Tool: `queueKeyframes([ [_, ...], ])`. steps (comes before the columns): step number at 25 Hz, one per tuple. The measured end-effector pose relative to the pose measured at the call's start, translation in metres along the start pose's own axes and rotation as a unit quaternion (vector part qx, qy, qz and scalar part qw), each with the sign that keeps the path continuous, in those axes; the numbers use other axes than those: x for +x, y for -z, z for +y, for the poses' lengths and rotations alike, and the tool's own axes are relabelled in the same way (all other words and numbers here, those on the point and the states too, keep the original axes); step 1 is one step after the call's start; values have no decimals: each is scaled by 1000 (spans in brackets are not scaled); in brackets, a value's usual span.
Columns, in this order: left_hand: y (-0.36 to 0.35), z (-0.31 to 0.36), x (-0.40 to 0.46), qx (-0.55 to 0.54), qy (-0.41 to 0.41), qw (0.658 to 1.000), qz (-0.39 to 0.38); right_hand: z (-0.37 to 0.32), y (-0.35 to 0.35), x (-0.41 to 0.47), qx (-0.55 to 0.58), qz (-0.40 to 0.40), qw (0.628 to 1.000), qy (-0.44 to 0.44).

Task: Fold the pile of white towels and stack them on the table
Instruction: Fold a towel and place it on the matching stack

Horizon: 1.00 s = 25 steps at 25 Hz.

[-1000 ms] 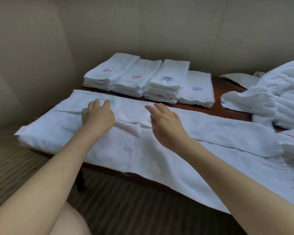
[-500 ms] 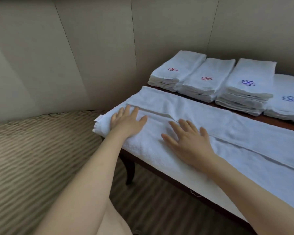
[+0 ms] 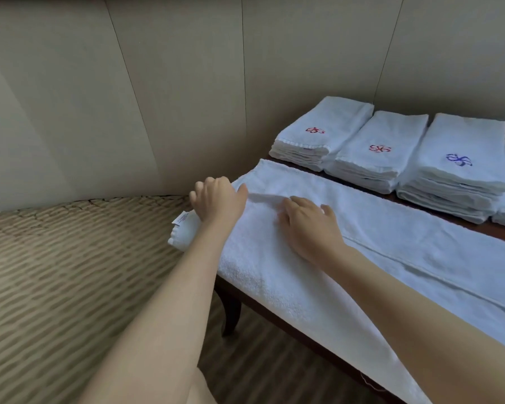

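walls (image 3: 187, 83): beige panels | floor (image 3: 56, 272): striped carpet | table (image 3: 274, 309): dark wood

Single head-worn view, wide-angle, pitched forward and down over the person's forearms. Faces the left end of the table (image 3: 280, 312) from close range, panelled wall (image 3: 172, 91) behind, carpet (image 3: 56, 272) lower left. Edges bend noticeably. No second view to overlap.

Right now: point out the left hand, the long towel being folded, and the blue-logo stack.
left hand (image 3: 216, 199), head view, back of the hand at the towel's end.
long towel (image 3: 391, 228), head view, flat upper layer.
blue-logo stack (image 3: 461, 147), head view, top towel's face.
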<state>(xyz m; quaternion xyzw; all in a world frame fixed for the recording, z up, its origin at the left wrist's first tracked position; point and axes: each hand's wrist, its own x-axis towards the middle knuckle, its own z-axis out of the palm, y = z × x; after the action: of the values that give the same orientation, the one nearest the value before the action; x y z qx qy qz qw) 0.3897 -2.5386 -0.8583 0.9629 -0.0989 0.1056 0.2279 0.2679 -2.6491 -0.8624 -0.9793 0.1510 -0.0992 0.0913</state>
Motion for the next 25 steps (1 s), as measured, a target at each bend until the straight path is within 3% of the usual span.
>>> queueKeyframes([
  [4, -8, 15, 6, -52, 58, 996, -50, -8, 5, 3, -21, 47, 999, 5],
  [11, -9, 26, 19, -194, 85, 974, -79, -5, -1, -4, -15, 47, 999, 21],
  [16, -3, 23, 26, -295, 89, 951, 34, -6, -6, -4, -36, 23, 998, 42],
  [18, -4, 17, 30, -236, 80, 966, 63, -6, -8, -4, -25, -4, 998, 56],
  [21, -16, 9, 26, -51, 44, 997, 43, -1, -3, -5, -4, -52, 996, 68],
  [25, -10, 40, 6, 53, 6, 999, 12, 29, 20, -33, 36, -58, 998, 16],
])
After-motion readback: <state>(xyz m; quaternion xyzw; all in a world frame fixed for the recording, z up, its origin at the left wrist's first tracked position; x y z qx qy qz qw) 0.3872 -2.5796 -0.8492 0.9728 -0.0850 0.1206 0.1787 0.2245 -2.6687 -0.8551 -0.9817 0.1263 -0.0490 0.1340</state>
